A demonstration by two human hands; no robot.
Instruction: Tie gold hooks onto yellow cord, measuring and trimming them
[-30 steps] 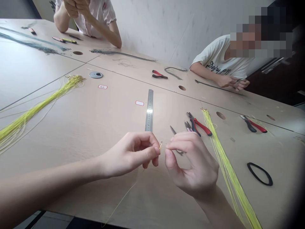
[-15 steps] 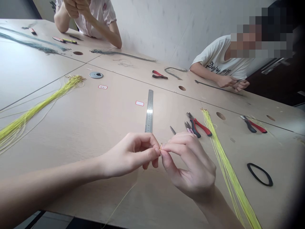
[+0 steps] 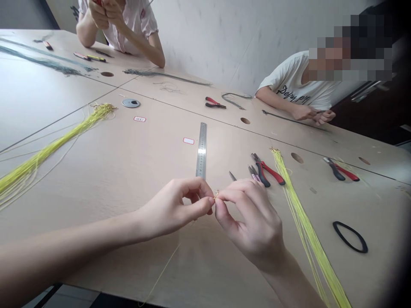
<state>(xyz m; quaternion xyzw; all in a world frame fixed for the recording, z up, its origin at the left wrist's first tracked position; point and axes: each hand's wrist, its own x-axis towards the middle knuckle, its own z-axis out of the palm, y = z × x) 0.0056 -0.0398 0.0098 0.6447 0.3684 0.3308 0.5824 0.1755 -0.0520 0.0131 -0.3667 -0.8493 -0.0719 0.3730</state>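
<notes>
Head view: the person's left hand [image 3: 170, 207] and right hand [image 3: 252, 224] meet above the table [image 3: 128, 171], both mostly closed. Thumb and fingertips of each pinch a small gold wire ring [image 3: 216, 194], held between the 2 hands and off the tabletop. A thin yellow thread [image 3: 167, 265] runs from beneath the left hand down past the near table edge. A steel ruler [image 3: 201, 149] lies just beyond the left hand, and a small pointed steel tip [image 3: 232, 175] lies just beyond the right. Further right are pink-handled pliers [image 3: 255, 174], red-and-black pliers [image 3: 271, 173], a bundle of yellow cords [image 3: 308, 226], a black rubber loop [image 3: 349, 236] and a 2nd pair of red-and-black pliers [image 3: 340, 170]. Another yellow cord bundle [image 3: 48, 149] lies to the left. Across the table, a co-worker in a white T-shirt [image 3: 297, 81] has both hands together at the table, and a 2nd co-worker's hands [image 3: 101, 10] are raised, elbows on the table.
</notes>
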